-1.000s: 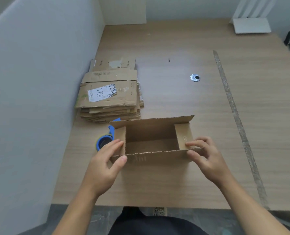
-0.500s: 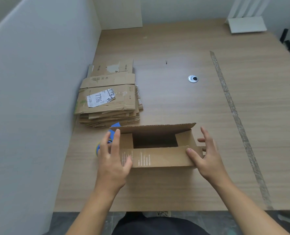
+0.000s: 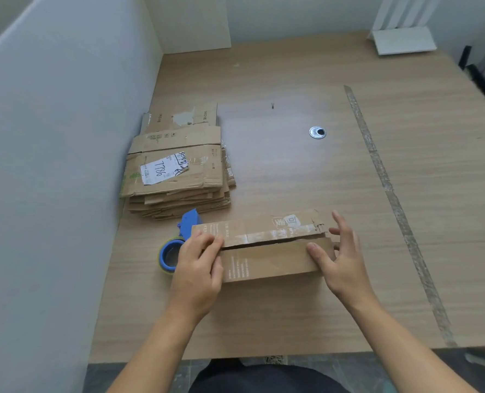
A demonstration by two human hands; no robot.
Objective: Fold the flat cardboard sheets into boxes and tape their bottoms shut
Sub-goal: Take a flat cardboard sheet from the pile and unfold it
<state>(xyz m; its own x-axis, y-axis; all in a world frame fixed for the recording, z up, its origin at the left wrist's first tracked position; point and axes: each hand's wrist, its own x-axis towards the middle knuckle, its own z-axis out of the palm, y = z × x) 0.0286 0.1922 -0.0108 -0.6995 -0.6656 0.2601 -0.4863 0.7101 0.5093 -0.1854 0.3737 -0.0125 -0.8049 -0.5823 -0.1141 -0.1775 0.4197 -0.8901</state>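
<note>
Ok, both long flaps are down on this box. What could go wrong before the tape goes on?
1. Only the left hand and right hand hold the box closed. Freeing one to fetch the tape dispenser may let the flaps spring up.
2. The seam shows a gap, and the far flap is torn at its right end and carries old tape residue, so new tape might bond poorly there.

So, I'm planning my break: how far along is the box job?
Done: one box folded, bottom flaps closed. In hand: left hand and right hand press the flaps down. To do: seam is untaped, tape dispenser lies beside the box, and a stack of flat sheets waits.
</note>
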